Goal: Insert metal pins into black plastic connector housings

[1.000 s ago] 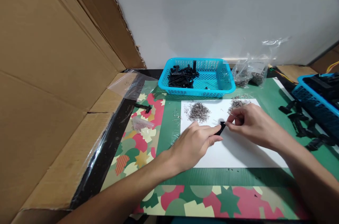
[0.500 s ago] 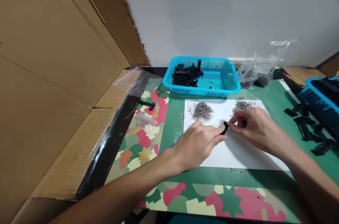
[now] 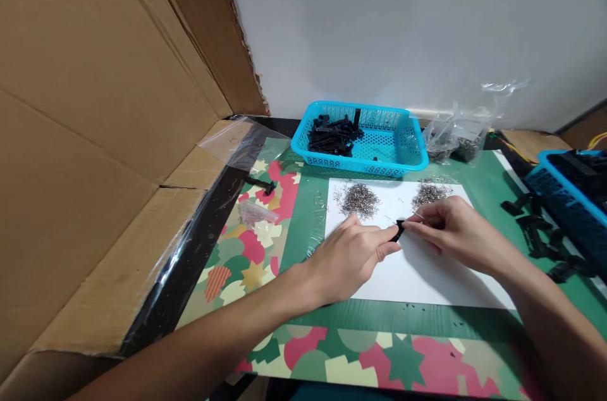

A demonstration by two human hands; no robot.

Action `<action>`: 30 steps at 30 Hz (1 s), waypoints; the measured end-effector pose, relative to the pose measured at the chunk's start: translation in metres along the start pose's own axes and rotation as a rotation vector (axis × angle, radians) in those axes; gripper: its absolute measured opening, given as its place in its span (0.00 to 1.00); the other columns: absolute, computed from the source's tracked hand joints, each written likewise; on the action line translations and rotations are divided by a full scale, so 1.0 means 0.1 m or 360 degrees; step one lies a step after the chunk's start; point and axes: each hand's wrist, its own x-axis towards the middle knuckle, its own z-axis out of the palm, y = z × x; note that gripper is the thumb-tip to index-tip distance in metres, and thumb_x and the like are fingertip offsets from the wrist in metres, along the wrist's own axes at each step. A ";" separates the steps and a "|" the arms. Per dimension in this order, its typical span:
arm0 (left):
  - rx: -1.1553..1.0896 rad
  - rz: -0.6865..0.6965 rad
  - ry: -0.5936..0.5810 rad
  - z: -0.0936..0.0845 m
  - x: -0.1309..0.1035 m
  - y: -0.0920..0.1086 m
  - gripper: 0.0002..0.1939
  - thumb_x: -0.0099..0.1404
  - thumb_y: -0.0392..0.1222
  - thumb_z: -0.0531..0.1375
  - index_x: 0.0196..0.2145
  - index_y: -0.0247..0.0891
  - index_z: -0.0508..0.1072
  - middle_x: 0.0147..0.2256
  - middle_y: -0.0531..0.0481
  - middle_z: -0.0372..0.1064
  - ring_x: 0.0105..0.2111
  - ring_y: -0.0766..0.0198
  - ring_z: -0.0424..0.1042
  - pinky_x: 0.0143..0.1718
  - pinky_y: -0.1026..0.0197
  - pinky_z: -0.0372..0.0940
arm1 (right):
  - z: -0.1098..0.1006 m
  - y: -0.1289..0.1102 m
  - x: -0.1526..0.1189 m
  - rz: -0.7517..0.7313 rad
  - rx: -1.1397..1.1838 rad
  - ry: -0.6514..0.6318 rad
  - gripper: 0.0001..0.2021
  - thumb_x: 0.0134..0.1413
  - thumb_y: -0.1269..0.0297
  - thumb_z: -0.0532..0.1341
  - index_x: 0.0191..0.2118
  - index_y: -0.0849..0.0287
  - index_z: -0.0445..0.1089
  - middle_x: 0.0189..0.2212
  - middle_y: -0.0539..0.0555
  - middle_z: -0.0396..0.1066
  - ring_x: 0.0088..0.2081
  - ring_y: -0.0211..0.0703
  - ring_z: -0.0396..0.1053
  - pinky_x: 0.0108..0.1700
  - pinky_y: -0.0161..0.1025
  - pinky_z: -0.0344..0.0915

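Observation:
Over a white sheet [image 3: 398, 281], my left hand [image 3: 353, 255] pinches a small black plastic part [image 3: 398, 231] between thumb and fingers. The fingertips of my right hand [image 3: 448, 227] are closed at the part's upper end, with a thin metal piece [image 3: 419, 215] sticking out between them. Just beyond my left hand lies a pile of small metal pieces [image 3: 359, 200]. A second metal pile [image 3: 430, 193] sits behind my right hand and is partly covered by it.
A blue basket [image 3: 365, 165] with black parts stands at the back. Clear bags [image 3: 467, 141] of metal pieces are beside it. Several black parts [image 3: 535, 233] lie near another blue basket [image 3: 573, 189] at right. Cardboard [image 3: 85, 72] rises on the left.
The view has shifted slightly. The thin metal piece between my right fingertips has changed its tilt, and my right fingers have moved slightly at the black part.

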 end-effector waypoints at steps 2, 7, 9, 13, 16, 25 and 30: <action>-0.0016 -0.0005 -0.0011 -0.01 0.01 0.00 0.16 0.82 0.40 0.53 0.59 0.33 0.75 0.39 0.48 0.83 0.34 0.59 0.77 0.45 0.55 0.62 | -0.04 0.01 -0.02 0.0042 0.0023 -0.0066 0.23 0.61 0.42 0.65 0.31 0.60 0.80 0.14 0.48 0.65 0.19 0.36 0.56 0.23 0.36 0.48; -0.0028 0.0025 -0.0051 0.00 0.01 0.00 0.19 0.83 0.42 0.52 0.62 0.31 0.72 0.41 0.46 0.83 0.35 0.58 0.78 0.48 0.53 0.61 | -0.07 -0.01 -0.03 0.0063 0.0177 0.0395 0.31 0.61 0.34 0.62 0.26 0.60 0.80 0.09 0.47 0.57 0.14 0.36 0.54 0.20 0.37 0.49; -0.0004 0.0032 -0.0047 0.01 0.00 0.00 0.20 0.82 0.43 0.52 0.63 0.29 0.71 0.41 0.45 0.83 0.36 0.57 0.78 0.49 0.52 0.61 | -0.03 -0.03 -0.02 -0.0073 0.0395 0.0646 0.34 0.66 0.33 0.56 0.28 0.60 0.80 0.10 0.49 0.62 0.15 0.38 0.58 0.22 0.38 0.55; 0.0034 0.0027 -0.0044 0.03 -0.01 -0.01 0.21 0.82 0.44 0.52 0.63 0.28 0.71 0.42 0.43 0.83 0.38 0.56 0.78 0.50 0.52 0.62 | 0.06 -0.04 0.01 -0.0354 0.0758 0.0703 0.32 0.72 0.38 0.52 0.35 0.58 0.81 0.26 0.57 0.79 0.26 0.43 0.73 0.30 0.40 0.66; 0.0061 0.0012 -0.0055 0.03 -0.01 -0.01 0.21 0.81 0.43 0.54 0.64 0.28 0.71 0.43 0.42 0.83 0.38 0.56 0.79 0.50 0.51 0.63 | 0.09 -0.01 0.03 -0.0471 0.0713 0.0736 0.30 0.75 0.43 0.50 0.34 0.57 0.80 0.35 0.58 0.80 0.37 0.48 0.76 0.41 0.42 0.69; 0.0120 0.0101 -0.0003 0.04 -0.01 -0.01 0.20 0.82 0.46 0.54 0.60 0.31 0.73 0.38 0.46 0.82 0.35 0.56 0.79 0.46 0.54 0.61 | 0.03 -0.04 -0.03 -0.0244 -0.0272 0.0230 0.26 0.71 0.39 0.54 0.35 0.56 0.74 0.20 0.48 0.62 0.24 0.39 0.57 0.28 0.38 0.52; 0.0154 0.0084 -0.0025 0.03 0.00 0.00 0.19 0.81 0.46 0.54 0.60 0.31 0.73 0.37 0.47 0.81 0.35 0.57 0.78 0.46 0.55 0.61 | 0.01 0.00 -0.05 -0.0236 -0.0408 0.0147 0.16 0.68 0.48 0.61 0.38 0.56 0.77 0.20 0.46 0.61 0.23 0.37 0.56 0.28 0.38 0.50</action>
